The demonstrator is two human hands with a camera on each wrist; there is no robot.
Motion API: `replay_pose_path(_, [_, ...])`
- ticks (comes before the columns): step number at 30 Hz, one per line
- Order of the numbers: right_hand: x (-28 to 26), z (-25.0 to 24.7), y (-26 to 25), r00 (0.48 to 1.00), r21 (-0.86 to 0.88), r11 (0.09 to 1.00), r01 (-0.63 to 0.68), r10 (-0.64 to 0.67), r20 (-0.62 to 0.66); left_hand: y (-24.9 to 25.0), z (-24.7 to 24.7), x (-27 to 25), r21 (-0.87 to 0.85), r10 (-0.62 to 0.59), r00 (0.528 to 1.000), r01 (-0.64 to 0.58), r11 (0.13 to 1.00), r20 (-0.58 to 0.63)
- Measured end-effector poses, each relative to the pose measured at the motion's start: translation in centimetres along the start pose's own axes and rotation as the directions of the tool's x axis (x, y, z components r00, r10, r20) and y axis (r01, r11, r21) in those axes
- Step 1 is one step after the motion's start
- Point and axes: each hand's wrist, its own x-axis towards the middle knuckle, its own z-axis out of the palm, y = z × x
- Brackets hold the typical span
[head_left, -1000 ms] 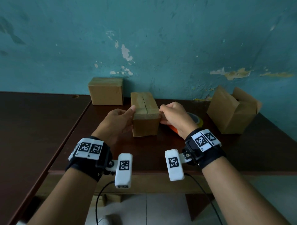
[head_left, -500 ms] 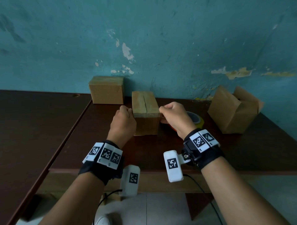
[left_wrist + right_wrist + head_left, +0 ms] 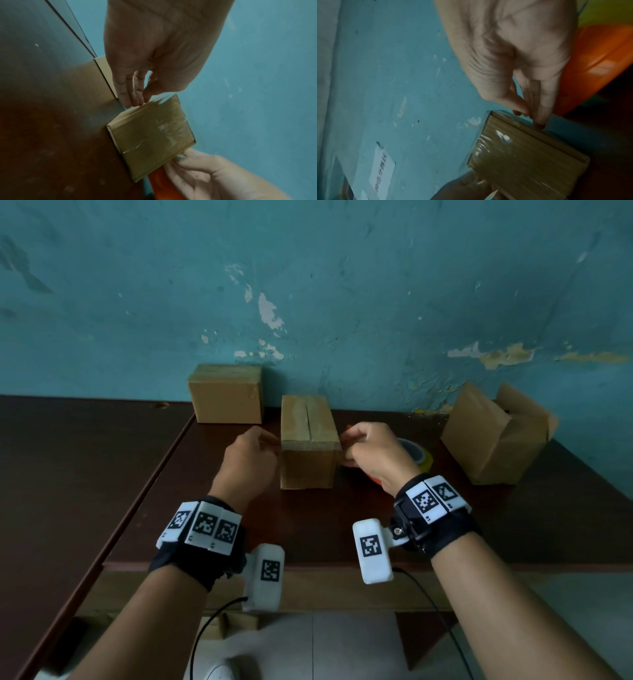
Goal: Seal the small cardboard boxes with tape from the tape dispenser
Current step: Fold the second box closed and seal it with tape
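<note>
The middle cardboard box (image 3: 307, 440) stands on the brown table (image 3: 308, 529), its top seam running away from me, with shiny clear tape over its near end (image 3: 154, 129). My left hand (image 3: 270, 445) is at its left side; the left wrist view shows the straight fingertips (image 3: 132, 100) touching the upper left edge, thumb just off it. My right hand (image 3: 344, 448) holds the upper right edge, thumb and fingertips (image 3: 539, 123) together on the taped rim (image 3: 513, 121). The orange tape dispenser (image 3: 419, 458) with its yellow roll lies behind my right hand, mostly hidden.
A closed box (image 3: 226, 395) stands at the back left against the teal wall. Another box (image 3: 493, 436) with raised flaps sits at the back right. A second dark table (image 3: 68, 474) adjoins on the left. The table's front edge is just beyond my wrists.
My left hand has come off the box's top corner, curled and slid down beside its left side. My right hand has stayed at the right edge.
</note>
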Motion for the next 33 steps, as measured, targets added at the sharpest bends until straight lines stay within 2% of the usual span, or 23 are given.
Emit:
replay_pose_path(3, [0.7, -0.3, 0.0, 0.994, -0.025, 0.998, 0.056, -0.058, -0.097, 0.1, -0.6, 0.1, -0.094, 0.014, 0.996, -0.023, 0.995, -0.089])
replay_pose_path(7, [1.2, -0.2, 0.4, 0.988, -0.012, 0.990, 0.140, -0.140, -0.071, 0.1, -0.4, -0.1, -0.068, 0.151, 0.981, -0.160, 0.985, -0.120])
replay_pose_path(11, [0.8, -0.6, 0.1, 0.972, -0.011, 0.973, 0.232, -0.232, -0.019, 0.0, -0.8, -0.4, -0.134, 0.318, 0.947, -0.322, 0.937, -0.050])
replay_pose_path(14, [0.7, -0.8, 0.3, 0.964, 0.006, 0.965, 0.264, -0.264, 0.026, -0.4, -1.0, -0.6, -0.128, 0.375, 0.927, -0.369, 0.921, 0.026])
replay_pose_path(23, [0.4, -1.7, 1.2, 0.957, 0.260, 0.947, 0.190, -0.238, 0.168, -1.8, -1.3, 0.3, -0.226, 0.358, 0.928, -0.328, 0.917, 0.104])
replay_pose_path(33, [0.2, -1.9, 1.2, 0.946, 0.303, 0.934, 0.188, -0.255, 0.199, -1.8, -0.7, 0.1, -0.215, 0.360, 0.933, -0.348, 0.912, 0.017])
